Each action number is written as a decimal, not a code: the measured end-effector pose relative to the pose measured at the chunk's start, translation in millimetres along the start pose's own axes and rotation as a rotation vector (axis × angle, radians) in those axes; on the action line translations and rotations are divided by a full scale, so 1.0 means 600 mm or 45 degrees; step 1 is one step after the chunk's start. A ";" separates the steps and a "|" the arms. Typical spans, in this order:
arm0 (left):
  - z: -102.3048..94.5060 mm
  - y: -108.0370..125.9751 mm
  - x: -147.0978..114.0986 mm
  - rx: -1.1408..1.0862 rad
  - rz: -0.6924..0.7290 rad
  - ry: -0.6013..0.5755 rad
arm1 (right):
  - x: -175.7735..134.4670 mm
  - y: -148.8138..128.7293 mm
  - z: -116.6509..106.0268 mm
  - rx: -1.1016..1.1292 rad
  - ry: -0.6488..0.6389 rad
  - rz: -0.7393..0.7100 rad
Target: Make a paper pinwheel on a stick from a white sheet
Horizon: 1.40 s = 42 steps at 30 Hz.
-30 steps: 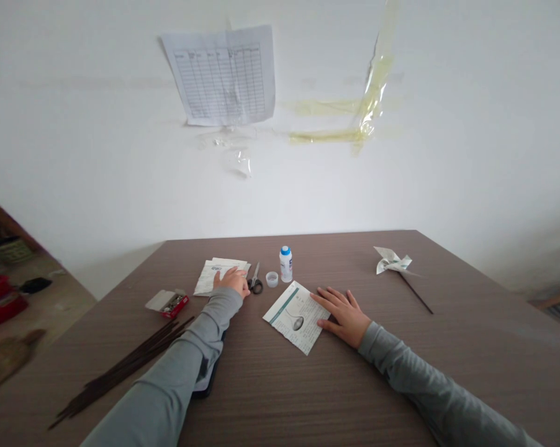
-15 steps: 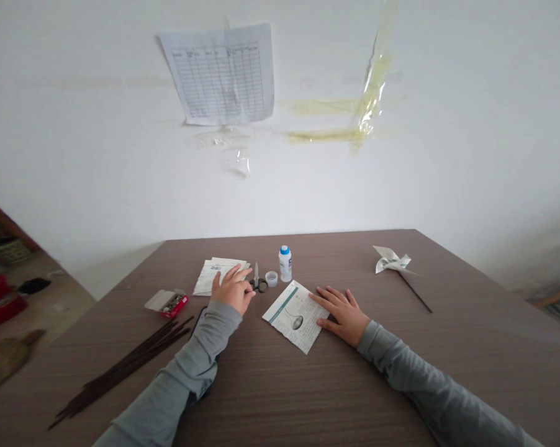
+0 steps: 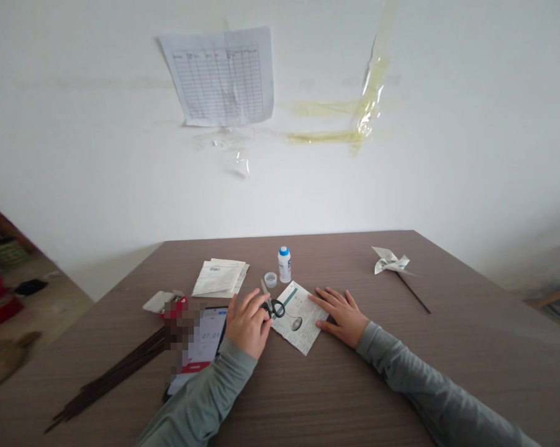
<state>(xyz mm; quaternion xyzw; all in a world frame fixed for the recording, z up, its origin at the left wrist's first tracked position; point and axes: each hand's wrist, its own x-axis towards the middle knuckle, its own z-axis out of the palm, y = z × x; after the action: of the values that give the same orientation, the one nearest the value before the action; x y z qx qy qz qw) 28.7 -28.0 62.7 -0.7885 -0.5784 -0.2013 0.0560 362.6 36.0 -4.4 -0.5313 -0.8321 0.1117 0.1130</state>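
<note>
My left hand (image 3: 249, 323) is closed on one handle loop of a small pair of scissors (image 3: 276, 308), whose blades point away toward the wall. The scissors are over the left corner of a square printed paper (image 3: 303, 335) with a green stripe and a lamp-like picture. My right hand (image 3: 343, 315) lies flat with fingers spread, its fingertips on the right edge of that paper. Just beyond the paper stand a white glue bottle (image 3: 284, 266) with a blue cap and a small clear cup (image 3: 270, 280).
A stack of papers (image 3: 218, 277), an open red box (image 3: 175, 305), a lit phone (image 3: 205, 338) and a bundle of dark sticks (image 3: 107, 383) lie at the left. A paper pinwheel (image 3: 390, 261) on a stick rests at the right. Behind the table (image 3: 354, 385) rises a white wall.
My left hand has picked up the scissors from beside the paper stack and brought them right and nearer, over the square paper. The phone is now uncovered. My right hand stays put.
</note>
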 end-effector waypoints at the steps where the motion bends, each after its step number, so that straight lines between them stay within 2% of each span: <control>1: 0.004 0.001 -0.002 -0.021 0.008 -0.019 | 0.001 0.001 0.002 -0.009 0.009 -0.004; 6: 0.017 0.010 -0.008 -0.062 0.039 -0.036 | 0.003 0.004 0.007 -0.056 0.037 -0.028; 11: 0.026 0.014 -0.008 -0.072 0.048 -0.118 | 0.002 0.001 0.003 -0.053 0.000 -0.008; 19: 0.030 0.002 -0.004 -0.047 -0.122 -0.093 | 0.001 0.000 -0.005 0.028 -0.012 -0.003; 24: 0.026 0.013 -0.007 0.074 -0.239 -0.059 | -0.001 -0.001 -0.013 0.032 -0.050 0.018; 33: 0.029 0.025 -0.014 0.142 -0.161 0.041 | -0.004 -0.008 -0.023 0.051 -0.081 0.005; 42: 0.026 0.025 -0.012 0.126 -0.150 0.029 | -0.003 -0.010 -0.026 0.079 -0.094 0.020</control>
<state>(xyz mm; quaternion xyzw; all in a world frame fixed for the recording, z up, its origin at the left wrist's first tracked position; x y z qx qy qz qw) 44.8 -34.2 47.6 -0.7472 -0.6323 -0.1843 0.0895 363.0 32.7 12.2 -0.5295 -0.8277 0.1579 0.0978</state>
